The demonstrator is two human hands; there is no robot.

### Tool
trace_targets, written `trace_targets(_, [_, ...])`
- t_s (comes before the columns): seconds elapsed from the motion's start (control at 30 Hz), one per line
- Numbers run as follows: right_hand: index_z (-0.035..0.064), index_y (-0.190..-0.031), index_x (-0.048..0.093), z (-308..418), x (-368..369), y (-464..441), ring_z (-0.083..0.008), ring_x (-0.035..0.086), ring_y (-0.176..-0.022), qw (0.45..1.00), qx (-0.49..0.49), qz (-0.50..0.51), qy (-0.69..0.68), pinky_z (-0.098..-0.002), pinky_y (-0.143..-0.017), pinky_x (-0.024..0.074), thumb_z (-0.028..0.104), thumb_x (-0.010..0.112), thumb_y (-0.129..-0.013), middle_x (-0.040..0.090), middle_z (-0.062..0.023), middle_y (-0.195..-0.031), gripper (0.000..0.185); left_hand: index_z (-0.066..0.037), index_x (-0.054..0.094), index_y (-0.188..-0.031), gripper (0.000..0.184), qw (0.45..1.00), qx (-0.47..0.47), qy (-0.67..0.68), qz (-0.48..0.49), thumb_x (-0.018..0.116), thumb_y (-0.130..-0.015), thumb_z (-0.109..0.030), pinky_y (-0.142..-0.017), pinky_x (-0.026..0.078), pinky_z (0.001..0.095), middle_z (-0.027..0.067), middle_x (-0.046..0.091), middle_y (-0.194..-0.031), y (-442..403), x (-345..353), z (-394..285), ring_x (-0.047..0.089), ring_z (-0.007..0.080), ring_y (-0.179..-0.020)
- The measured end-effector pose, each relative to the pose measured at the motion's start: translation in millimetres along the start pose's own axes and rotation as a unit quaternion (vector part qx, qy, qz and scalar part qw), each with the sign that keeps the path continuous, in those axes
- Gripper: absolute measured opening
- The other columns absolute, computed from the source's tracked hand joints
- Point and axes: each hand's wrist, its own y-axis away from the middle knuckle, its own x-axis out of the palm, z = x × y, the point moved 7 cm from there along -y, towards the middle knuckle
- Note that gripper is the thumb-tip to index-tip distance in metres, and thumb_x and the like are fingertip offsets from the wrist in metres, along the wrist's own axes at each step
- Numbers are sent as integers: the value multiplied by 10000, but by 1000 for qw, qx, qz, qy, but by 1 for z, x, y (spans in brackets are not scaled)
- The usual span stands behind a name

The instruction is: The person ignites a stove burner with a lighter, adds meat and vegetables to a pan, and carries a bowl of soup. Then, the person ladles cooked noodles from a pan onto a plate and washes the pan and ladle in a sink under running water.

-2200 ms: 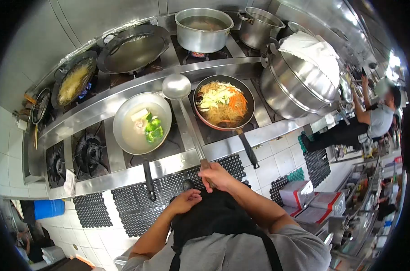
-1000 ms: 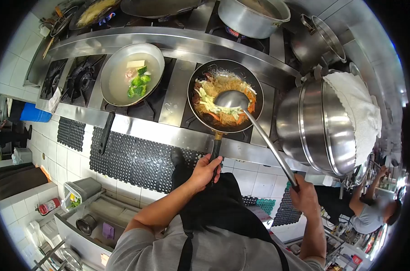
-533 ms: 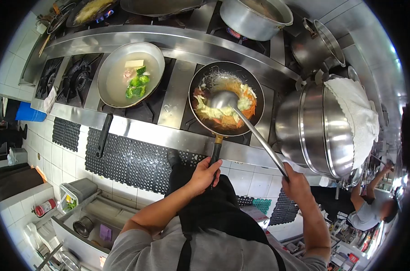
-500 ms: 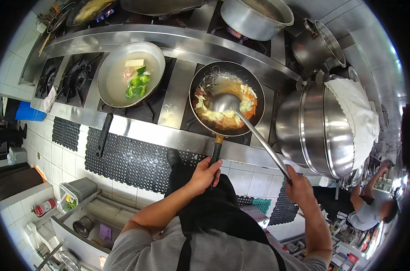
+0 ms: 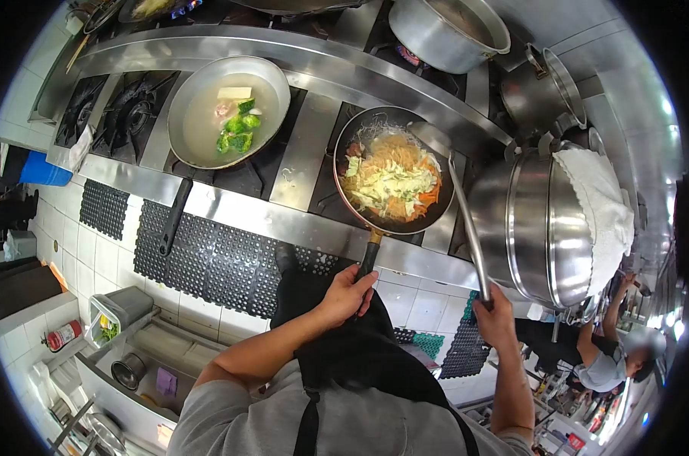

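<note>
My left hand [image 5: 347, 293] is closed round the black handle of a frying pan [image 5: 353, 129] on the stove. Inside the pan lie noodles and shredded cabbage [image 5: 386, 182], with orange strips that look like carrot at the right side. My right hand [image 5: 496, 315] grips the end of a long metal ladle [image 5: 466, 213]. The ladle's bowl is at the pan's upper right rim, beside the food. To the left, a second pan [image 5: 179, 137] holds pale liquid with broccoli [image 5: 242, 125] and a pale yellow block [image 5: 234, 93]; neither hand touches it.
Large steel bowls [image 5: 530, 220] topped with a white cloth [image 5: 599, 213] stand close to my right hand. A big pot [image 5: 447, 38] sits on the back burner, a tall pot [image 5: 534, 87] beside it. Another person [image 5: 603, 357] is at the far right.
The ladle has moved from the middle of the food to the pan's upper right edge. The cabbage and noodles now lie gathered in the pan. Both hands keep their grips.
</note>
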Motion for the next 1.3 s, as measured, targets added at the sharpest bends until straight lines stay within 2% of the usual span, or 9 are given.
trace_targets(0.1, [52,-1152,519,25,30,6,-100,472,-387,950,180,133,-216,-266,-347,360,-5,583,-856,477,7,-530,308,-86,475,-827,231,1000,-3,-7,6,588,-940,-252,-348,323,267,7,483,-579,-1,0,-2,438,117,-391])
trace_targets(0.2, [48,-1201,515,36,28,15,-96,473,-396,934,186,196,-232,-262,-354,361,4,592,-855,483,8,-538,357,-82,470,-837,231,1000,2,-26,9,583,-943,-253,-352,327,272,11,482,-582,0,0,-4,441,120,-394])
trace_targets(0.4, [35,-1220,559,28,-24,4,-166,537,-509,994,-4,100,-54,-308,-496,439,49,642,-782,542,-117,-602,446,-81,456,-864,223,999,-12,-35,19,567,-952,-253,-362,343,285,20,486,-592,0,2,-6,446,134,-397])
trace_targets(0.47, [-9,-1188,549,38,-38,5,-31,409,-606,994,62,48,-80,-211,-512,336,-22,643,-803,454,43,-690,397,-80,455,-863,226,999,-8,-36,23,565,-953,-257,-364,345,286,21,486,-591,0,2,-6,445,135,-398])
trace_targets(0.73, [-21,-1236,517,35,-33,9,-54,408,-559,996,34,46,-65,-232,-484,341,4,644,-809,473,23,-654,446,-82,453,-866,230,999,-11,-41,24,557,-957,-266,-376,354,285,22,489,-599,1,-3,-9,447,134,-407])
trace_targets(0.83, [9,-1226,516,37,1,2,-196,572,-540,997,-16,61,37,-335,-522,442,37,631,-811,568,-148,-619,432,-83,454,-866,225,999,-15,-43,29,559,-955,-262,-378,354,282,21,493,-602,3,-2,-11,449,133,-409])
trace_targets(0.97, [11,-1229,526,51,-11,5,-405,616,-616,992,-50,112,38,-411,-556,469,50,609,-797,597,-218,-643,442,-84,459,-869,220,999,-13,-38,29,561,-953,-260,-380,356,280,18,492,-606,2,-3,-12,450,132,-409])
trace_targets(1.2, [43,-1256,537,68,-81,-1,-347,587,-542,983,-63,58,161,-381,-532,448,43,611,-780,535,-202,-605,481,-81,469,-874,220,998,-8,-26,49,573,-946,-262,-368,350,275,22,494,-621,-1,-7,-13,452,130,-413])
trace_targets(1.3, [60,-1279,530,64,-88,5,-229,470,-459,995,-57,9,87,-312,-485,400,43,615,-770,440,-132,-559,516,-78,471,-880,226,999,-18,-21,43,583,-940,-265,-362,347,276,25,494,-621,2,-10,-16,452,129,-412])
